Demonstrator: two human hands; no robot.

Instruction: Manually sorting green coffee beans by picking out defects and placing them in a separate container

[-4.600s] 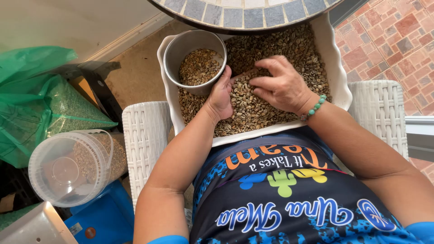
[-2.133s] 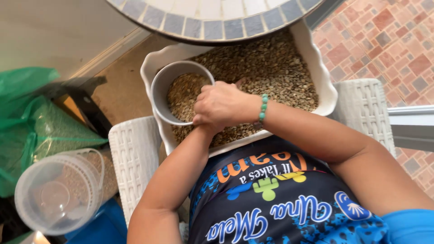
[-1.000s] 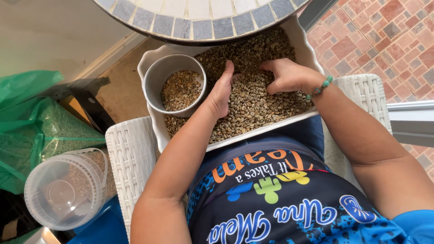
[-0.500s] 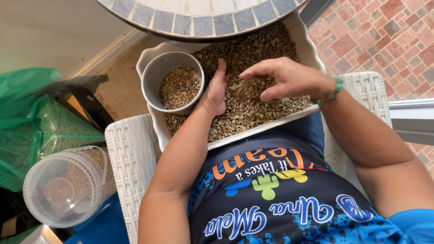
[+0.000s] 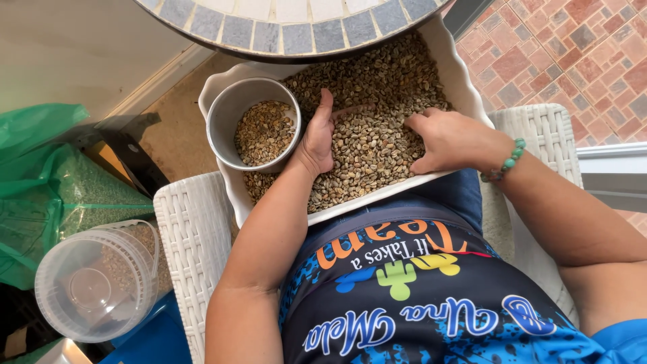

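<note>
A white scalloped tray full of pale green-brown beans rests on my lap. A round grey bowl holding some beans stands in the tray's left corner. My left hand lies flat on the beans, edge up, beside the bowl, fingers together. My right hand rests palm down on the beans at the tray's right side, fingers slightly curled into them. A green bead bracelet circles my right wrist.
A round tiled table edge overhangs the tray. I sit in a white wicker chair. To the left are a clear plastic bucket, a green bag of beans and a blue container. Red brick paving lies on the right.
My right hand has come down from above the beans onto the right side of the pile. The left hand stays beside the bowl.
</note>
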